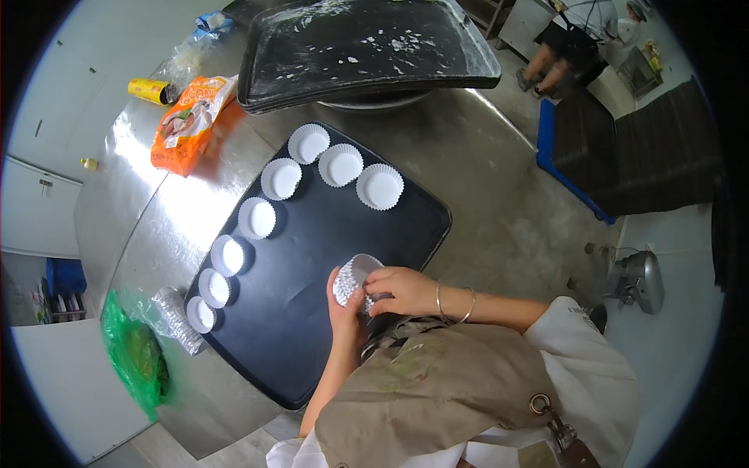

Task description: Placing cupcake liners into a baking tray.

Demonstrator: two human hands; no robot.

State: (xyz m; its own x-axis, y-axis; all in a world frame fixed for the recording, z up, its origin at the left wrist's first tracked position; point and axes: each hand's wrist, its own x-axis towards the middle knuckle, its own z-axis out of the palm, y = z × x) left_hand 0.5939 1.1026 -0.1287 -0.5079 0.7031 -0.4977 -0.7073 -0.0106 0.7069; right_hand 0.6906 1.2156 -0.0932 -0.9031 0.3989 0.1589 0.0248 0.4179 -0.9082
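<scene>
My left hand [345, 319] is shut around a stack of white fluted paper baking cups [350, 279], held above the near right part of a black baking tray [292, 292]. At the stack's open side, the fingers of my right hand [401, 289] pinch its rim; the fingertips are partly hidden. Single cups stand upright on the tray: a row runs down its left edge from the far corner cup [309, 144] to the nearest cup [202, 316]. Two further cups, one in the middle [341, 166] and one to the right [380, 187], continue along the far edge.
Stacked black trays with white powder [368, 55] rest beyond. Left on the steel table [169, 234] lie an orange printed bag [184, 131], a yellow can [148, 91], a wrapped silvery roll [178, 319] and a green plastic bag [131, 351]. A person [570, 44] works far right.
</scene>
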